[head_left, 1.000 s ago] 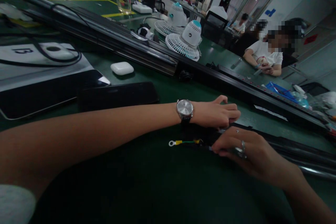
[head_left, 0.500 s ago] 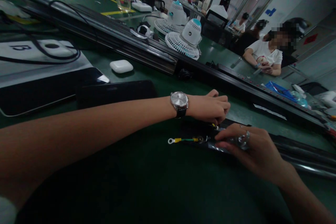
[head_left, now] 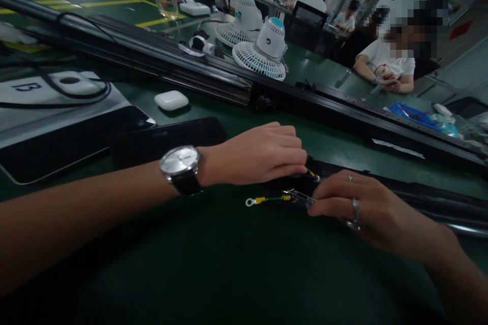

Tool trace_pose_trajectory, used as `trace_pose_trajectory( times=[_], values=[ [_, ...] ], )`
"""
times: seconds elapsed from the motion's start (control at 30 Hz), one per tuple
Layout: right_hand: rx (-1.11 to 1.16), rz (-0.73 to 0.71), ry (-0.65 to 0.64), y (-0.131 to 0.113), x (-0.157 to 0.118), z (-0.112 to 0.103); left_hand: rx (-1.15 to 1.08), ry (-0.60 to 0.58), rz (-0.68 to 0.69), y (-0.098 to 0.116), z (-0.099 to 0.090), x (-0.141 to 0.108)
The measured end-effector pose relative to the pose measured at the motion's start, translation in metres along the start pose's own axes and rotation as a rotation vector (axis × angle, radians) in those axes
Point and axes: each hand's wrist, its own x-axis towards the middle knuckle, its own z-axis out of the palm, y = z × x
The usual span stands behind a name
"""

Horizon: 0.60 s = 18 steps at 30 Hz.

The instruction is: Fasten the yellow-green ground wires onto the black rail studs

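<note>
The watch [head_left: 180, 160] has a silver dial and black strap [head_left: 188, 183]; the worktop [head_left: 213, 264] below it is dark green. Right of the watch, the thin tool [head_left: 303, 196] is silver and the green wire [head_left: 272, 198] has yellow sleeves [head_left: 261, 200]. Beyond the watch, the rounded case [head_left: 171, 100] is white and the fans [head_left: 270, 44] white with turquoise tops.

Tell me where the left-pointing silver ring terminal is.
Near the centre of the head view, the silver ring terminal sits at the left end of a green wire, below the left hand and left of the right hand.
</note>
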Motion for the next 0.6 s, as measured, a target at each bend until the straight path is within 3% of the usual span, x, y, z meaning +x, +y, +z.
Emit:
trace_pose_trajectory(
  times=[0.17, 0.3, 0.6],
  values=[
    [0.011, 0.014, 0.160, 0.000, -0.004, -0.003, -0.128, 0.103, -0.203, 0.005, 0.014, -0.038],
    [0.080, 0.125, 0.190, 0.000, -0.005, 0.001, -0.267, 0.124, -0.333, 0.016, 0.019, -0.050],
    [0.142, 0.198, 0.161, 0.007, -0.003, 0.007, -0.329, 0.010, -0.309, 0.024, 0.019, -0.047]
  ],
)
